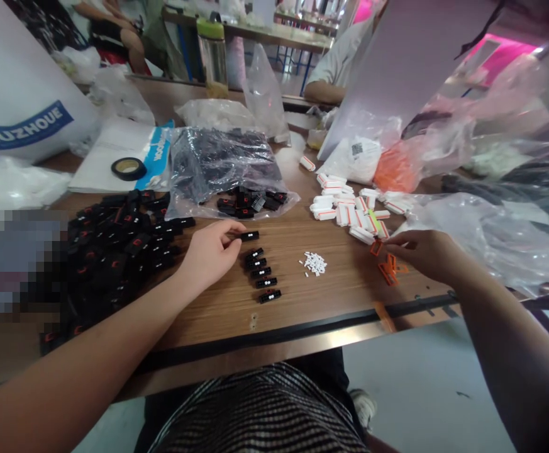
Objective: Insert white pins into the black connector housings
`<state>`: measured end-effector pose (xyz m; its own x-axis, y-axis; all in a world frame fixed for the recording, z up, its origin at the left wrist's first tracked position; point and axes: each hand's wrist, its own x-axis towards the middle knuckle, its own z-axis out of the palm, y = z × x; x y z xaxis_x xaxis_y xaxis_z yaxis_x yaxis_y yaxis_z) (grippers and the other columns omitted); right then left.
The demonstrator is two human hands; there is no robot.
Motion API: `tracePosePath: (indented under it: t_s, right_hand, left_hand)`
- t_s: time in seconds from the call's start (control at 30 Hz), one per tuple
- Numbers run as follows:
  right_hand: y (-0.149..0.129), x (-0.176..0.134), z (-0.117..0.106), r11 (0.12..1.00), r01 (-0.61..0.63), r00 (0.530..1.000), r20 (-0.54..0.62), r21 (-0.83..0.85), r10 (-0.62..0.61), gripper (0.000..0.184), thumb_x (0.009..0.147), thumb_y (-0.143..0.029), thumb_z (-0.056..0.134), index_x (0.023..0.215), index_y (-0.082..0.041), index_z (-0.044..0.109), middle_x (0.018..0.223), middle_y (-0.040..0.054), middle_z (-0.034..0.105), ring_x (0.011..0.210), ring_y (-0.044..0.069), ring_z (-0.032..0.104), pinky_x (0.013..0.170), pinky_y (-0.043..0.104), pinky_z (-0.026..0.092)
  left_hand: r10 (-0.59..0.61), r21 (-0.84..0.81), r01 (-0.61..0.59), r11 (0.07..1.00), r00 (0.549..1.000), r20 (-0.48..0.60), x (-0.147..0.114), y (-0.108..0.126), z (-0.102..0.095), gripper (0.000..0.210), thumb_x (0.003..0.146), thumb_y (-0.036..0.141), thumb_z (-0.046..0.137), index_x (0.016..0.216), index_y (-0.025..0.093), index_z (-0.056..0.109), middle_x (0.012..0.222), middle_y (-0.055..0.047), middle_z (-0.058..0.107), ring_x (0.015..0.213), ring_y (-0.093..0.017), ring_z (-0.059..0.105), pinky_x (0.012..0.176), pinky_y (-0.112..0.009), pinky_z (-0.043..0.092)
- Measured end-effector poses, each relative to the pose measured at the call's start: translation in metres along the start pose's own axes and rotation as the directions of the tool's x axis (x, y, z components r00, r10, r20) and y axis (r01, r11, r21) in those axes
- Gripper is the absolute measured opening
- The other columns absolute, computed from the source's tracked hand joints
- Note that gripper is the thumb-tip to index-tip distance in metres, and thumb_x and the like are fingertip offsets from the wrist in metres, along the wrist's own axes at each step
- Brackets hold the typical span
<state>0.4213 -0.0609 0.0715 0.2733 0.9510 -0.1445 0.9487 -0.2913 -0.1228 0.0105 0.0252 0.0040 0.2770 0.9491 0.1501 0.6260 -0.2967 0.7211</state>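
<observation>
My left hand [215, 248] pinches a small black connector housing [249, 236] with two white dots on its side, held at the top end of a column of similar housings [261, 273] on the wooden table. My right hand [413, 248] has its fingers closed at an orange rectangular frame piece [377, 247], at the front of the white pieces. Below those fingertips lie several more orange frames [388, 273]. Between my hands is a small pile of tiny white pegs [315, 263]. White housings with orange edges [344, 211] are heaped behind it.
A large heap of black housings [118, 245] covers the left side. Behind are a clear bag of black parts [222, 163], a tape roll [129, 168], a lidded bottle [212, 56] and a bag with orange parts [397, 167]. The table's metal-trimmed edge [302, 343] runs in front.
</observation>
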Motion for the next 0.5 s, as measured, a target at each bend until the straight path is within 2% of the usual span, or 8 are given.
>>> tracePosePath:
  t_s: [0.17,0.27,0.33,0.5]
  right_hand:
    - [-0.007,0.014,0.000,0.999,-0.035,0.997,-0.069,0.000,0.035,0.030,0.081,-0.041,0.062,0.096,-0.022,0.079,0.078,0.0070,0.073,0.068,0.021,0.061,0.065,0.032,0.041]
    - [-0.011,0.033,-0.001,0.999,-0.044,0.994,-0.100,-0.027,0.041,0.031,0.083,-0.038,0.058,0.098,-0.019,0.078,0.085,0.0098,0.073,0.073,0.021,0.059,0.068,0.032,0.039]
    - [-0.014,0.049,-0.001,0.998,-0.057,0.994,-0.091,-0.040,0.053,0.030,0.082,-0.039,0.059,0.089,-0.017,0.078,0.082,0.0107,0.072,0.072,0.021,0.057,0.066,0.032,0.037]
    - [-0.017,0.082,0.002,0.998,-0.064,0.997,-0.053,-0.002,0.064,0.027,0.075,-0.036,0.069,0.057,-0.016,0.072,0.051,0.0062,0.060,0.055,0.017,0.050,0.060,0.032,0.035]
  left_hand:
    - [0.021,-0.001,-0.021,1.000,1.000,0.002,-0.001,-0.004,0.001,0.024,0.083,0.018,0.059,0.105,0.021,0.069,0.075,0.001,0.067,0.055,-0.012,0.053,0.060,-0.027,0.043]
    - [0.072,0.009,-0.072,0.997,0.996,-0.043,-0.003,0.001,0.001,0.020,0.085,0.017,0.059,0.103,0.020,0.068,0.089,-0.002,0.068,0.060,-0.012,0.055,0.063,-0.026,0.045]
    - [0.127,0.037,-0.124,0.992,0.987,-0.098,-0.005,0.005,0.000,0.019,0.086,0.015,0.058,0.102,0.020,0.067,0.096,-0.003,0.066,0.065,-0.012,0.056,0.067,-0.027,0.046]
    - [0.220,0.029,-0.219,0.975,0.947,-0.232,-0.006,0.017,-0.011,0.021,0.090,0.014,0.056,0.108,0.019,0.064,0.101,-0.004,0.061,0.067,-0.010,0.055,0.065,-0.026,0.047]
